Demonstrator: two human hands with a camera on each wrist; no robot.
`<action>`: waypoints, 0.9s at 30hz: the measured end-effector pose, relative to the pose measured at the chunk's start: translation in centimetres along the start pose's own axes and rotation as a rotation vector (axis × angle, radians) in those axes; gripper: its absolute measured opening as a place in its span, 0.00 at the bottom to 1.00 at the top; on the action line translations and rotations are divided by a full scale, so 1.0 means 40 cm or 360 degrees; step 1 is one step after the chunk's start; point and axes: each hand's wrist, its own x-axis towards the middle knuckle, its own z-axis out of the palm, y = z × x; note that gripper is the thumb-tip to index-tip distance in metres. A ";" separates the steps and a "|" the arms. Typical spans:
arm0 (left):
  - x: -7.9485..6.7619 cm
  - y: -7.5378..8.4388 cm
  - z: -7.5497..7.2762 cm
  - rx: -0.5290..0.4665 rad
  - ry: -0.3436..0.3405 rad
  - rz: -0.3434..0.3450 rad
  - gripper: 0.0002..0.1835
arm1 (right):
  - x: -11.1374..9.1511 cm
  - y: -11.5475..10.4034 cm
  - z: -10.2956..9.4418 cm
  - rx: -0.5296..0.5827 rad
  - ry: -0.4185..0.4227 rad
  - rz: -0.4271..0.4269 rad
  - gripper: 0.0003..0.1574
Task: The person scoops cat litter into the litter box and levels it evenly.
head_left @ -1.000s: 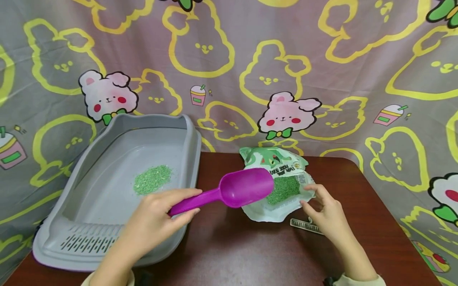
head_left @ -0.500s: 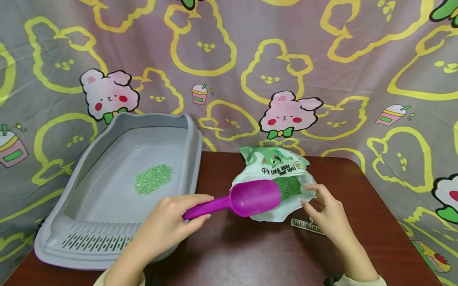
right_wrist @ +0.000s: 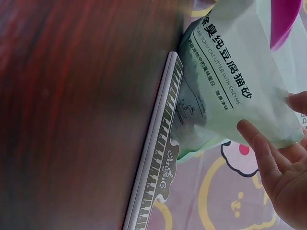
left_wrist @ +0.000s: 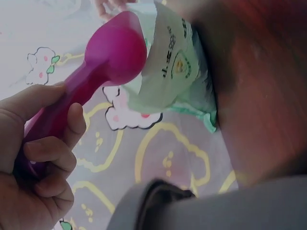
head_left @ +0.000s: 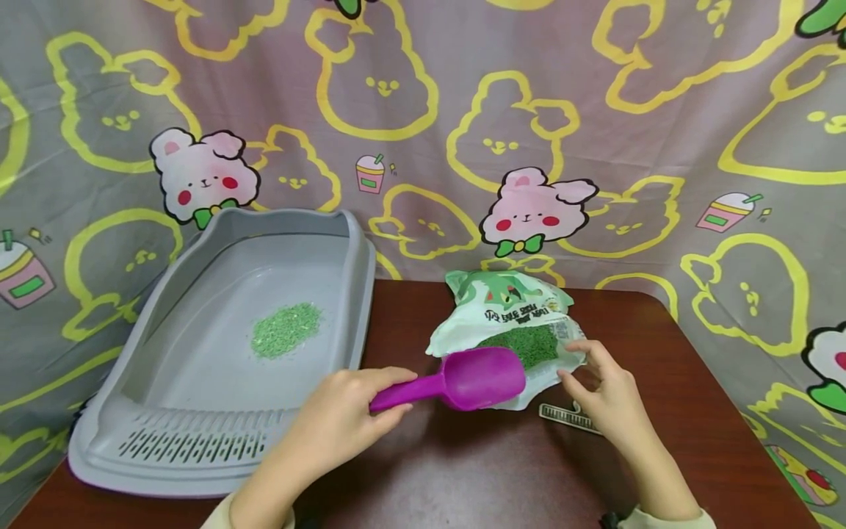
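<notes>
My left hand [head_left: 344,419] grips the handle of a purple scoop [head_left: 485,378], also seen from its rounded underside in the left wrist view. The scoop's hollow faces up with nothing in it, over the front lip of an open cat litter bag [head_left: 463,330]. Green cat litter [head_left: 532,344] shows in the bag's mouth, partly behind the scoop. At the bag's right edge, my right hand [head_left: 604,389] pinches the rim; in the right wrist view its fingers [right_wrist: 261,148] lie along the printed outside.
Left on the table [head_left: 449,470] stands a grey litter box [head_left: 366,294] with a slotted front and a patch of green litter [head_left: 286,330] inside. A ruler with a piano-key print [right_wrist: 160,148] lies beside my right hand. A patterned curtain [head_left: 410,66] hangs behind.
My left hand has brought the scoop rightward and lower, from the litter box side to the front of the bag's mouth. The right hand and bag stay nearly where they were.
</notes>
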 end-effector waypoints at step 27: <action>0.045 0.033 0.096 0.0207 0.0091 -0.0229 0.12 | 0.001 0.009 0.003 -0.0019 0.0040 -0.0016 0.23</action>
